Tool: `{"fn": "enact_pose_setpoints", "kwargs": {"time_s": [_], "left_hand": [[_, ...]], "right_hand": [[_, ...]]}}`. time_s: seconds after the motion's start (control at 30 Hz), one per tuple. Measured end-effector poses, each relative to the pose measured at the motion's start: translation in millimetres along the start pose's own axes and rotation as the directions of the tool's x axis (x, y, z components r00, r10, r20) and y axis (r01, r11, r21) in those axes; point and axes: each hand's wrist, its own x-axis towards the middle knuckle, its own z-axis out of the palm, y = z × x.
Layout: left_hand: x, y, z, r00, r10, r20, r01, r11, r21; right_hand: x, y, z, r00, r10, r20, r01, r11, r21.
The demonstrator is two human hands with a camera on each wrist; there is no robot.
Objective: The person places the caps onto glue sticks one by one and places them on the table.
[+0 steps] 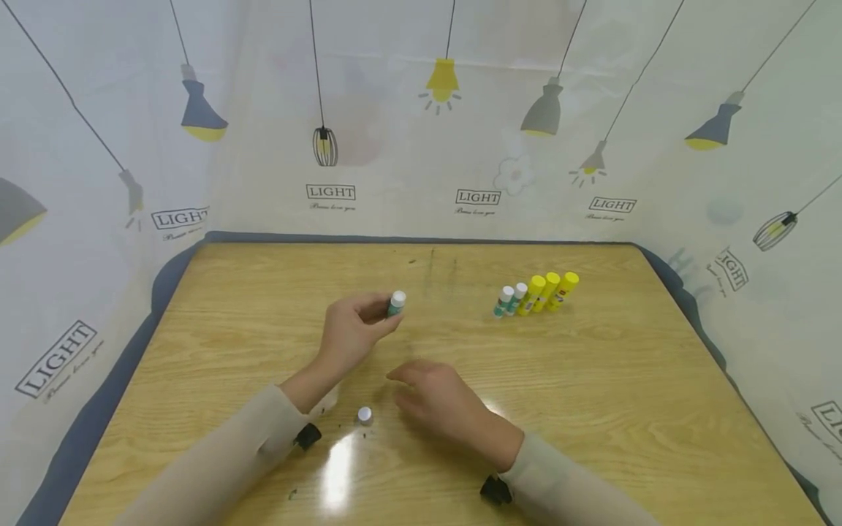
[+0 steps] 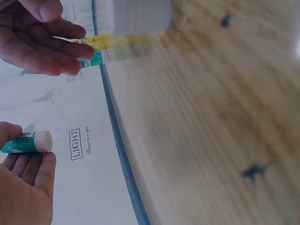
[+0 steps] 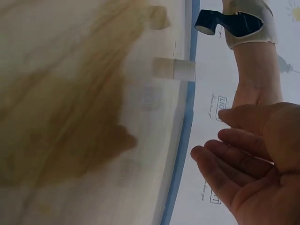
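My left hand (image 1: pixel 355 329) grips a green-labelled glue stick (image 1: pixel 395 305) between thumb and fingers, raised above the table. Its white end (image 2: pixel 43 141) shows plainly in the left wrist view, past the fingers. My right hand (image 1: pixel 444 402) hovers over the wood with fingers loosely bent and nothing in them. In the right wrist view its thumb and fingers stand apart. On the table, left of the right hand, a small white cap (image 1: pixel 365 416) stands by itself; the right wrist view catches this cap (image 3: pixel 184 70) from the side.
At the right back a row of upright glue sticks includes two green ones with white caps (image 1: pixel 505 301) and several yellow ones (image 1: pixel 552 291). The wooden table (image 1: pixel 592 409) is shiny and has a few dark marks. Lamp-printed sheeting (image 1: pixel 395 109) encloses its back and sides.
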Motion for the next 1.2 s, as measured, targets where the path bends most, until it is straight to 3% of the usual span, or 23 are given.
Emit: {"fn": "enact_pose_setpoints", "kwargs": {"time_s": [0.2, 0.43, 0.67, 1.2], "left_hand": [[-5.4, -3.8, -11.6, 1.0, -0.026, -0.018, 0.026, 1.0, 0.002], [-10.6, -9.9, -22.1, 0.999, -0.027, -0.041, 0.03, 0.998, 0.055], [-17.8, -10.5, -26.9, 0.998, -0.053, -0.039, 0.054, 0.998, 0.031], [-26.6, -9.2, -27.9, 0.997, -0.069, -0.038, 0.07, 0.997, 0.014]], "right_hand": [[2.4, -6, 8, 0.986, -0.138, 0.089, 0.138, 0.99, 0.004], [7.7, -11, 13, 0.972, -0.201, 0.12, 0.197, 0.979, 0.043], [14.0, -12, 19, 0.948, -0.274, 0.163, 0.267, 0.961, 0.065], [26.1, -23, 24, 0.932, -0.292, 0.215, 0.305, 0.952, -0.032]]}}
